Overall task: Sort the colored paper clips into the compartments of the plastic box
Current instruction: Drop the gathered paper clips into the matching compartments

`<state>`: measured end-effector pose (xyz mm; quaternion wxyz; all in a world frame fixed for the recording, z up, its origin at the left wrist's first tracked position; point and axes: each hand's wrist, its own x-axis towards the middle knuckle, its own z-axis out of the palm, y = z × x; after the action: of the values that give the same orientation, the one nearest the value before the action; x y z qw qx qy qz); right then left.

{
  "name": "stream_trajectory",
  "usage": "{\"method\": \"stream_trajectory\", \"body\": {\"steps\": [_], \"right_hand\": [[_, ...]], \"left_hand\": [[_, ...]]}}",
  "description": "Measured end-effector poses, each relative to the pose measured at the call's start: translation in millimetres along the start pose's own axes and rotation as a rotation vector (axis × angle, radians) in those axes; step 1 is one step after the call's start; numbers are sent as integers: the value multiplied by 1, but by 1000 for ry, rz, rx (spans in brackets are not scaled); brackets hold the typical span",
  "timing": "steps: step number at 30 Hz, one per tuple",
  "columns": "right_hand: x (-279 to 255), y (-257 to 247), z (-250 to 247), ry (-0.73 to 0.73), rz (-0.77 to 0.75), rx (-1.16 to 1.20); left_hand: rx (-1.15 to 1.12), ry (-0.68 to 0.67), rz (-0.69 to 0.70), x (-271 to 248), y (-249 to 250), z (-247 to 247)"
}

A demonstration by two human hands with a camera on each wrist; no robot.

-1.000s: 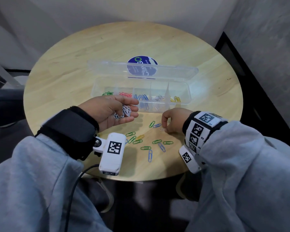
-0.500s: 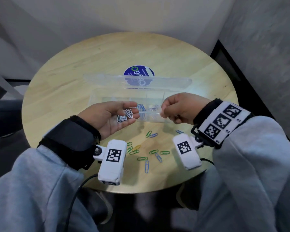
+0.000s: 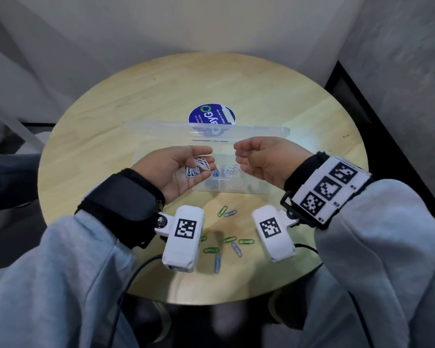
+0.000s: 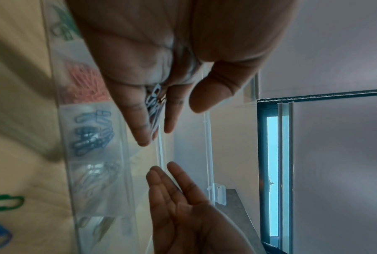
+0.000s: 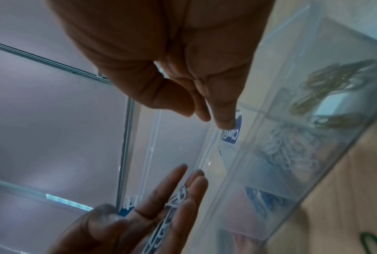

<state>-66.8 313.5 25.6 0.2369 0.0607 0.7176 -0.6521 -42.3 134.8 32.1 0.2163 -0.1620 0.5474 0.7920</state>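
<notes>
My left hand [image 3: 206, 159] is palm up over the clear plastic box [image 3: 236, 189], with several white paper clips [image 3: 199, 167] lying loose on its nearly straight fingers [image 4: 140, 120]. My right hand [image 3: 236, 154] hovers just to its right, fingers loosely bent and thumb close to the fingertips [image 5: 223, 120]; I see no clip between them. Through the box wall [image 4: 126, 171] I see green, red, blue [image 4: 92, 134] and white clips [image 4: 96, 180] in separate compartments, and yellow ones [image 5: 326, 89] at the right end. Loose green [image 3: 222, 211] and blue clips [image 3: 217, 262] lie on the table near me.
The round wooden table [image 3: 111, 151] carries a blue round sticker [image 3: 211, 115] behind the box's open lid [image 3: 161, 126]. White wrist cameras [image 3: 183, 237] hang over the loose clips. Walls stand close behind, and a dark frame [image 3: 362, 109] runs along the right.
My right hand has lifted from the loose clips on the table and come up beside my left hand over the box. My left hand has kept the white clips and risen slightly.
</notes>
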Motion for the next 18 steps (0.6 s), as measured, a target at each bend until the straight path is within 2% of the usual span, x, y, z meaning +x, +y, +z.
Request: {"method": "stream_trajectory", "body": {"steps": [5, 10, 18], "right_hand": [[-19, 2, -26, -53, -45, -42], [-37, 10, -47, -65, -36, -124], [-47, 22, -62, -22, 42, -548]], "left_hand": [[33, 36, 53, 17, 1, 26], [159, 139, 89, 30, -9, 51], [508, 148, 227, 18, -14, 49]]}}
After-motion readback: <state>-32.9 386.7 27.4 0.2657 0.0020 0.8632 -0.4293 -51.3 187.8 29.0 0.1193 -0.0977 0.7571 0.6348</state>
